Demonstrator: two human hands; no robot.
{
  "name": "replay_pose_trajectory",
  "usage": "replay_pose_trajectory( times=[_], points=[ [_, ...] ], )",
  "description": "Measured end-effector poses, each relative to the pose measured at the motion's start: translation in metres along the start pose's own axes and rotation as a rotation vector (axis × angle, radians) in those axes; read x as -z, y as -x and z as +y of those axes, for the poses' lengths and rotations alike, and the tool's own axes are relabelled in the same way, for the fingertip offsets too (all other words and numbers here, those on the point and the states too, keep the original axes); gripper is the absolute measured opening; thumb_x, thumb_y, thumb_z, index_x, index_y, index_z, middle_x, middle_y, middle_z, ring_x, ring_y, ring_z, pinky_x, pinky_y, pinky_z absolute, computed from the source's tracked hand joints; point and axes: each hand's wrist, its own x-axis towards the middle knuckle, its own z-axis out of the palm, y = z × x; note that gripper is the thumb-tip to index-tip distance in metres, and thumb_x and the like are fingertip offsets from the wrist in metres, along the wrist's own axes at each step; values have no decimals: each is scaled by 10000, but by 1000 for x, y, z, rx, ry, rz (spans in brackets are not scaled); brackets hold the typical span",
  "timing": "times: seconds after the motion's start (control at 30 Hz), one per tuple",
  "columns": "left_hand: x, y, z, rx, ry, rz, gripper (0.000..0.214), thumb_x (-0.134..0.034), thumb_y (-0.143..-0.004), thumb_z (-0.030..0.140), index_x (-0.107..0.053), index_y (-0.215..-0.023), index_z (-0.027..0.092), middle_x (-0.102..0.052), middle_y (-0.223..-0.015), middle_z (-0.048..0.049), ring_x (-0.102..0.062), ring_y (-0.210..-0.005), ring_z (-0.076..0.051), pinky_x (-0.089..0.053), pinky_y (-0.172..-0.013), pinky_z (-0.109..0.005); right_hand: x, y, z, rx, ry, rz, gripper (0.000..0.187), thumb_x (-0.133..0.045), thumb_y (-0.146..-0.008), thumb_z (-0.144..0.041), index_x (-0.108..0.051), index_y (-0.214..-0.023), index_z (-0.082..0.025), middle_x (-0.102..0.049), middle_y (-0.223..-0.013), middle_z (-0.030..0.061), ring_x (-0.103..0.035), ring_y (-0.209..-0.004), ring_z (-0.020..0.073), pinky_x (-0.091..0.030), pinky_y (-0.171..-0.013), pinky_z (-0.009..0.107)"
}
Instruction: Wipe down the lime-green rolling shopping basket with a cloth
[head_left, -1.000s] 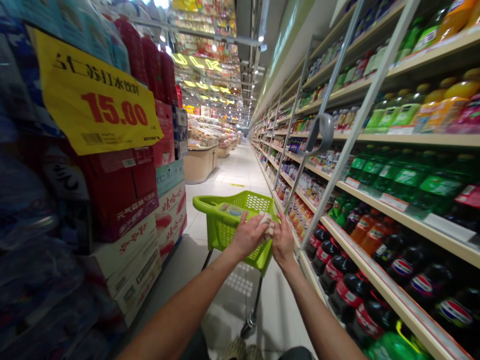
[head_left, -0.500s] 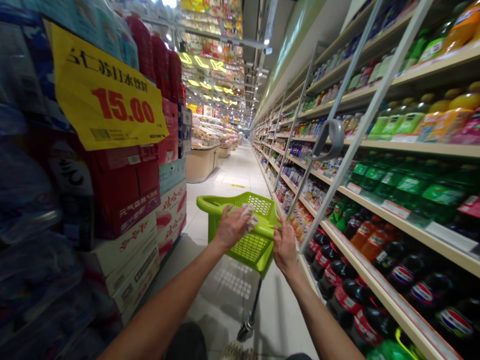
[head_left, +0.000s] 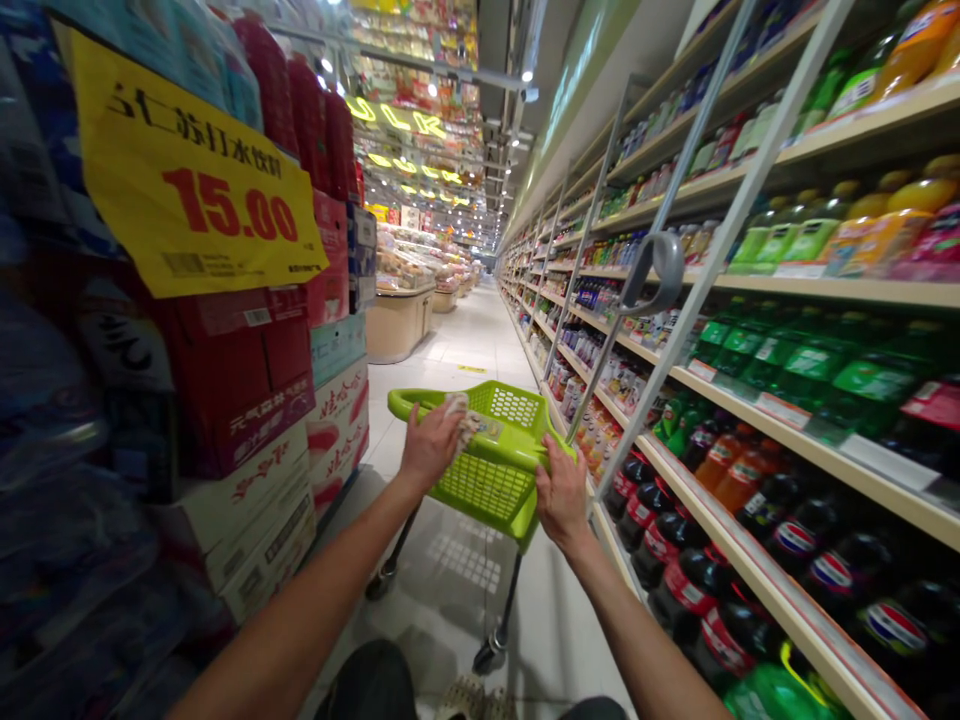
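A green plastic shopping cart (head_left: 480, 487) stands in front of me on dark legs with casters. My left hand (head_left: 433, 447) is closed on a pale crumpled cloth (head_left: 459, 412), pressed against the left part of the cart's handle bar. A printed label (head_left: 484, 425) shows on the bar, right of the cloth. My right hand (head_left: 562, 488) grips the right end of the handle, its fingers over the green plastic. Through the cart's mesh the basket shows nothing that I can make out.
Shelves of drink bottles (head_left: 810, 360) line the right side, with a grey ring-shaped holder (head_left: 652, 275) on a pole in front. Stacked drink cartons (head_left: 232, 375) and a yellow price sign (head_left: 202, 180) stand close on the left. A tiled aisle (head_left: 480, 320) runs ahead past display bins (head_left: 397, 320).
My left hand has slid the cloth leftward along the handle, uncovering the label on the bar. My right hand stays on the handle's right end. The view has shifted slightly.
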Motion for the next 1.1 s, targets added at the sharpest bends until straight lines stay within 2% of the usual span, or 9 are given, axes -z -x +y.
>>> replay_pose_trajectory(
  times=[0.1,0.27,0.33,0.43,0.5,0.7,0.77,0.93,1.1],
  points=[
    [2,3,1,45,-25,27,248,-400,-854,248,-569,-1031,204,-576,-1163,-99,-512,-1087,-213,-198,-1020,-504,-4,0,-4,-33,26,22,450,-314,-864,-271,-307,-1304,-179,-588,-1053,100,-509,-968,222,-198,-963,503],
    [-6,1,37,-254,47,-22,230,-434,-848,273,-572,-1029,249,-557,-1200,-59,-500,-1106,-170,-162,-1053,-455,-8,2,4,15,55,22,457,-335,-855,-274,-315,-1304,-192,-609,-975,77,-524,-916,217,-203,-953,500],
    [-3,0,24,-195,28,-16,236,-429,-846,273,-576,-1028,242,-567,-1186,-65,-515,-1088,-178,-163,-1052,-465,-5,3,9,55,41,0,470,-338,-853,-258,-290,-1316,-196,-610,-973,69,-524,-922,208,-199,-964,489],
    [4,0,-6,49,-48,42,260,-391,-856,258,-562,-1049,220,-581,-1163,-84,-518,-1085,-200,-188,-1038,-492,-2,3,8,58,20,-9,473,-334,-851,-256,-284,-1318,-196,-606,-969,67,-520,-921,207,-203,-962,485],
    [3,2,-8,100,-66,64,263,-374,-865,258,-557,-1048,213,-587,-1152,-87,-513,-1092,-200,-214,-1031,-483,-3,3,3,28,15,13,463,-334,-851,-274,-311,-1305,-189,-603,-954,72,-517,-910,214,-207,-951,494],
    [-12,2,56,-324,62,-21,242,-397,-863,284,-561,-1034,234,-564,-1189,-55,-488,-1117,-155,-235,-1040,-390,-4,4,6,60,12,48,451,-338,-855,-262,-326,-1300,-185,-602,-978,79,-519,-920,212,-225,-941,464],
    [-10,-2,49,-263,48,-19,249,-410,-856,298,-554,-1048,234,-568,-1182,-62,-510,-1087,-173,-225,-1037,-429,-2,5,12,98,22,28,458,-333,-859,-252,-297,-1312,-193,-602,-992,76,-520,-931,207,-224,-940,453],
    [1,-8,9,102,-24,24,243,-396,-855,261,-559,-1029,211,-615,-1098,-79,-548,-1030,-196,-244,-1014,-480,-1,7,13,110,36,17,455,-331,-858,-273,-309,-1302,-179,-597,-1001,82,-509,-951,218,-203,-944,462],
    [-10,1,52,-243,66,-6,245,-401,-857,256,-562,-1038,218,-569,-1179,-64,-493,-1112,-157,-254,-1033,-379,-2,5,3,74,21,49,417,-320,-866,-281,-344,-1268,-176,-595,-985,80,-512,-945,217,-195,-949,463]
  ],
)
